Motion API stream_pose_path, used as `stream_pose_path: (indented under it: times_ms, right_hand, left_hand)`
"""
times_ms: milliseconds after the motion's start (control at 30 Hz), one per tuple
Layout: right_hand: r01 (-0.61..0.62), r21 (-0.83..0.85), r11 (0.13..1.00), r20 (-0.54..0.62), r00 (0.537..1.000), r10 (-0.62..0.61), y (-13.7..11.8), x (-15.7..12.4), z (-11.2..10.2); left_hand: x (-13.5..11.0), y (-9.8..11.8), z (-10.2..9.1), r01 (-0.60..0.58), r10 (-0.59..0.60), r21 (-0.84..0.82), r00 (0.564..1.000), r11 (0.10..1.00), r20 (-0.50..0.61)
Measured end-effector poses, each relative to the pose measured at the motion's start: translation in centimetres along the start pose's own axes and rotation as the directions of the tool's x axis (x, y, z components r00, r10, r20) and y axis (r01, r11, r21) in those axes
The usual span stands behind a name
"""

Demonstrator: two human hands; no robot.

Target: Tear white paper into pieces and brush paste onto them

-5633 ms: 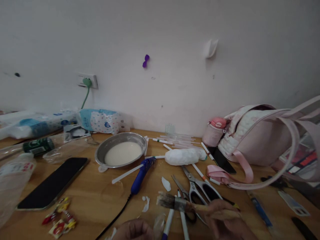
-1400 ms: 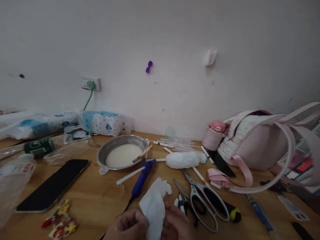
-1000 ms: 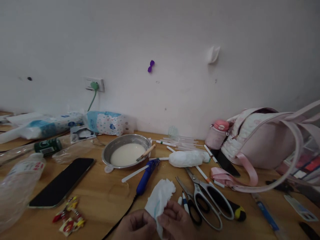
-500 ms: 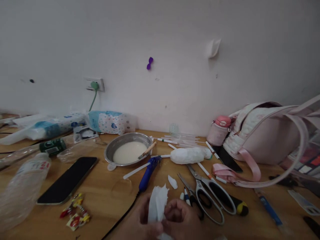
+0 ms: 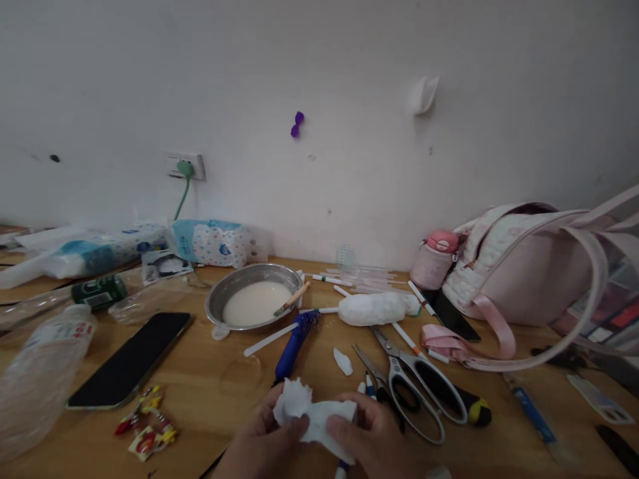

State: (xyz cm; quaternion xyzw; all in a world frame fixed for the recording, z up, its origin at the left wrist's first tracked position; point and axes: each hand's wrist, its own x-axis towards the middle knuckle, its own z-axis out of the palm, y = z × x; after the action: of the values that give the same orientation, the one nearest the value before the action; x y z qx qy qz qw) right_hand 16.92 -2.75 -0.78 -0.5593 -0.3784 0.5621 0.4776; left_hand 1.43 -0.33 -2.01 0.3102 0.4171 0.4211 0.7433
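A torn piece of white tissue paper is stretched between my two hands at the bottom middle. My left hand pinches its left part, thumb on top. On the right part, my right hand presses with its thumb, fingers behind. Just beyond the hands lie a small white scrap and a blue glue gun with a white stick in it. Large scissors rest to the right of my right hand. Farther back is a bottle-shaped form wrapped in white paper.
A metal bowl of milky liquid with a brush stands behind the glue gun. A phone, a keychain and a plastic bottle lie left. Markers, a pink backpack and a yellow-black tool are right.
The tissue was upright and bunched between my hands; now it is spread sideways. My right hand has shifted slightly right, and my left hand slightly left. The view has moved a little.
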Motion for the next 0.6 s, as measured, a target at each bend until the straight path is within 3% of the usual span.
stream_pose_path:
  times_ms: [100,200,367,500,600]
  right_hand:
    - [-0.030,0.025,0.999,0.037,0.999,0.029,-0.4,0.1,-0.3]
    - [-0.068,-0.105,0.992,-0.010,0.998,0.067,-0.8,-0.1,-0.3]
    - [-0.116,-0.292,0.949,0.027,0.991,0.130,-1.2,-0.5,-0.2]
    - [-0.119,-0.111,0.987,0.042,0.991,0.124,-0.7,-0.1,-0.6]
    - [-0.141,0.073,0.987,-0.060,0.988,0.145,-0.3,0.3,-0.9]
  left_hand:
    - [1.4,-0.4,-0.9,0.023,-0.030,0.087,0.996,0.996,0.079]
    - [2.8,0.0,-1.5,0.030,-0.062,0.183,0.984,0.983,0.169]
    - [1.5,1.6,-0.7,-0.011,-0.063,0.319,0.973,0.948,0.222]
    - [0.1,1.8,-0.2,-0.143,0.015,0.480,0.965,0.866,0.262]
    - [-0.4,1.9,-0.2,-0.371,0.210,0.647,0.926,0.666,0.314]
